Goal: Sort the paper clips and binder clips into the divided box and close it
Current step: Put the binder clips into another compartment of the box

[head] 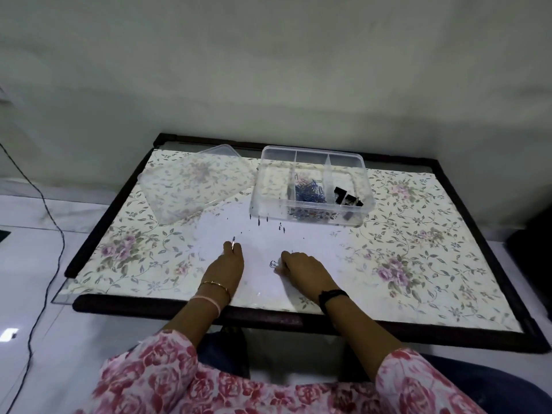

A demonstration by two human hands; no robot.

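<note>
A clear divided box (310, 215) stands open at the back middle of the table. Its middle compartment holds a heap of blue paper clips (309, 191), and black binder clips (346, 197) lie in its right compartment. My left hand (225, 268) rests on the table with a paper clip (233, 242) pinched at its fingertips. My right hand (301, 268) lies palm down with its fingertips on another paper clip (273, 263) on the table. The clear lid (191, 183) lies flat to the left of the box.
The table (418, 264) has a floral cover under glass and a dark frame. A glare patch whitens its middle. A black cable (50, 234) hangs at the left over a pale floor. A dark object (534, 243) stands at the right edge.
</note>
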